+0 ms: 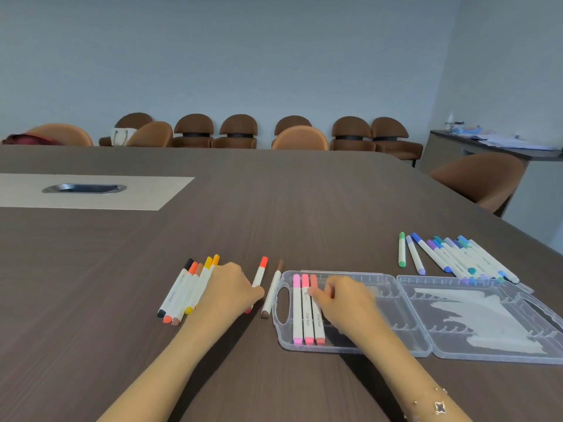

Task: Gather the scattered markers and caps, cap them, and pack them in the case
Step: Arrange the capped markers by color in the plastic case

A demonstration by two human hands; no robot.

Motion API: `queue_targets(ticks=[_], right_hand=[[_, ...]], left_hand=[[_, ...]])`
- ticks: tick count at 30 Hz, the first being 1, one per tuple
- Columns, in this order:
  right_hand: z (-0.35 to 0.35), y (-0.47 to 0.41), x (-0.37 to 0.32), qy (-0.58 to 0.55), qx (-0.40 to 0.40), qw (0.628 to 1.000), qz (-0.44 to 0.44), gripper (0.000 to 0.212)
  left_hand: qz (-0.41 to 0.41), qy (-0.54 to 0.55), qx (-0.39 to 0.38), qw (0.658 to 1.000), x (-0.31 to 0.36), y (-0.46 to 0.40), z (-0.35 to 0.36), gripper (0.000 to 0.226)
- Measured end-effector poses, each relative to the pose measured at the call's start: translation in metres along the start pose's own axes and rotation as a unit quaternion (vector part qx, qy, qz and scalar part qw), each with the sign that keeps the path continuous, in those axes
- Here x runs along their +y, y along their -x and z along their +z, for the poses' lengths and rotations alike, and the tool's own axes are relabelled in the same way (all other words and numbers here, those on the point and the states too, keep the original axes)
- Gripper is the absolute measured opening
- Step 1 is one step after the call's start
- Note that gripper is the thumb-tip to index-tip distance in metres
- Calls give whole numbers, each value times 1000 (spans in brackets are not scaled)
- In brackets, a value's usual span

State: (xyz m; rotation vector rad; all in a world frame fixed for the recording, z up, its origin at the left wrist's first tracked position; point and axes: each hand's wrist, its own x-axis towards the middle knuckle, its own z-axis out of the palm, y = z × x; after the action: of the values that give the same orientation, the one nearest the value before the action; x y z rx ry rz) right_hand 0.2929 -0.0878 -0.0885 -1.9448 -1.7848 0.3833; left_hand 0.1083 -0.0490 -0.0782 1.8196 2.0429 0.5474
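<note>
A clear plastic case lies open on the table, its lid flat to the right. Its left half holds two pink markers and a salmon marker, all capped. My right hand is over the case, thumb and curled fingers on the upper part of the salmon marker. My left hand pinches a red-capped marker lying just left of the case. A brown marker lies between that one and the case. Several warm-coloured capped markers lie side by side at the left.
A pile of several blue, purple and green capped markers sits beyond the lid at the right. A cable port is set in a light panel at the far left. Brown chairs line the wall behind the table.
</note>
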Motion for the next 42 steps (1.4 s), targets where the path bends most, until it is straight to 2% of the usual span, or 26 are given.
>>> queue_targets(ticks=[3,5,7,13,16,18,20,23,26,29,32,35,42], right_hand=[[-6,-5,3,-107,62,992,11,32],[-13,-3,-6,-220,42,975,3,26],[-17,2,-16,-304,-10,952,6,25],[-17,11,-24,-356,-61,931,52,30],[-27,11,-21,-372,-80,922,72,27],[-38,10,-16,-382,-70,917,89,27],[-48,9,-9,-357,-58,926,106,30],[-49,6,3,-224,-77,965,117,36],[-38,1,10,-141,-96,978,120,36],[-25,-4,14,-131,-76,982,113,35],[-20,-5,12,-134,-72,983,105,37],[-14,-6,12,-132,-72,984,101,38],[-8,-6,10,-91,-43,992,79,42]], left_hand=[[16,152,-41,987,2,11,-16,24],[17,226,-103,969,8,26,-26,21],[32,236,-135,962,14,37,-28,23],[68,253,-138,955,22,45,-15,26],[93,248,-118,957,17,44,-17,21],[89,257,-78,959,10,38,-22,16],[69,230,-5,971,-4,26,-28,11],[39,159,98,982,-32,6,-40,11],[2,101,131,986,-63,-13,-50,8],[-47,42,132,989,-84,-27,-54,8],[-71,18,100,992,-90,-32,-53,6],[-79,19,68,994,-87,-33,-49,6],[-80,16,68,994,-89,-33,-47,8]])
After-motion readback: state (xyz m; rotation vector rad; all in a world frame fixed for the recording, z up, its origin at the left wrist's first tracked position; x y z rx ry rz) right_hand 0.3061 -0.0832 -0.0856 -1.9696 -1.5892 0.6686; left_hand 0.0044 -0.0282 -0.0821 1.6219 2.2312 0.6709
